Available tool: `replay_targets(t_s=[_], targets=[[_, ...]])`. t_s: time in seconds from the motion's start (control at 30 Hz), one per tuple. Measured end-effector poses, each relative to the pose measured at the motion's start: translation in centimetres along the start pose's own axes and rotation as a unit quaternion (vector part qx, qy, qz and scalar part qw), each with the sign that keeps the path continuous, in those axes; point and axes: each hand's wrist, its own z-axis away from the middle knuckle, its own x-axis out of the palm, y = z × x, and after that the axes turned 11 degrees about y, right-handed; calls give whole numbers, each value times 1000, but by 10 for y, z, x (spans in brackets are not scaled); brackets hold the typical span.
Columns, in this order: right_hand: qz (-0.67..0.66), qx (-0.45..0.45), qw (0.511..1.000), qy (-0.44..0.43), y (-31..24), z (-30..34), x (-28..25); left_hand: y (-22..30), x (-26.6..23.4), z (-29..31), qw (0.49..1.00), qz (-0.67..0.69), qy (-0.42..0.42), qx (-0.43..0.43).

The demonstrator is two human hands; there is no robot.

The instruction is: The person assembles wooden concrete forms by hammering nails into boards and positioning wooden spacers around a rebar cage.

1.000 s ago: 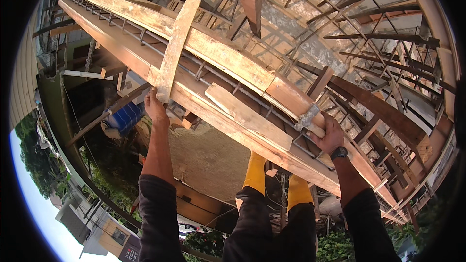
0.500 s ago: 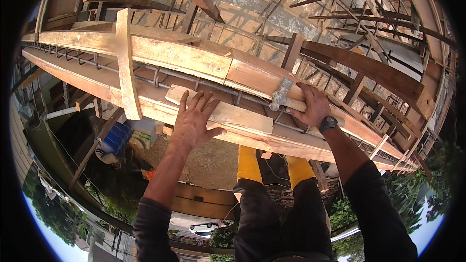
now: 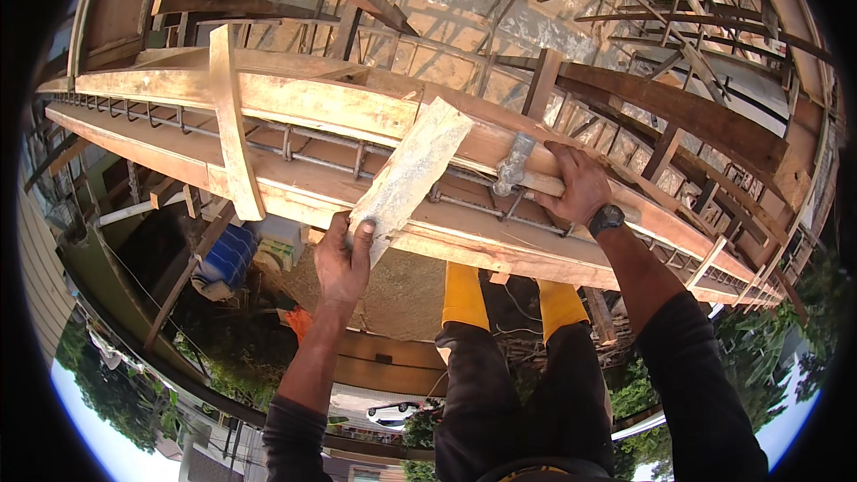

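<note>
A short, pale wooden board [image 3: 412,170] is tilted up across the formwork, its upper end over the far side. My left hand [image 3: 342,268] is closed on its lower end, thumb on the face toward me. On the far plank [image 3: 321,107] of the formwork lies a hammer [image 3: 512,166], metal head to the left. My right hand [image 3: 582,187] grips its wooden handle. Steel rebar [image 3: 312,155] with stirrups runs along the trough between the far plank and the near plank [image 3: 482,254].
A wooden crosspiece [image 3: 228,125] spans both planks at the left. Timber props and braces [image 3: 661,98] stand beyond. Below the near plank, yellow boots [image 3: 465,295] show, with a blue-wrapped bundle [image 3: 225,254] at the lower left.
The short board lay along the near plank under my open left hand; now that hand grips it and has swung it up and across. My right hand stays on the hammer.
</note>
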Motion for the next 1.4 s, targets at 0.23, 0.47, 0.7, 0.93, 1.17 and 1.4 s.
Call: replay_targets(t_s=[0.23, 0.47, 0.7, 0.93, 1.17, 1.4], targets=[[-5, -8, 1000, 18, -2, 2, 5, -1, 57, 3, 973, -176, 143, 31], [-17, 4, 1000, 11, -3, -2, 2, -1, 66, -3, 971, -199, 104, 86], [-5, 8, 1000, 8, -3, 1, 1, -8, 77, 12, 947, -205, 202, 141], [3, -4, 1000, 13, -3, 0, 3, -12, 74, 3, 954, -195, 166, 154], [-21, 12, 1000, 9, 0, 2, 10, -27, 58, 30, 963, -91, 216, 133], [-4, -31, 999, 45, 1, 1, 9, -99, 43, 118, 984, -23, 156, -84]])
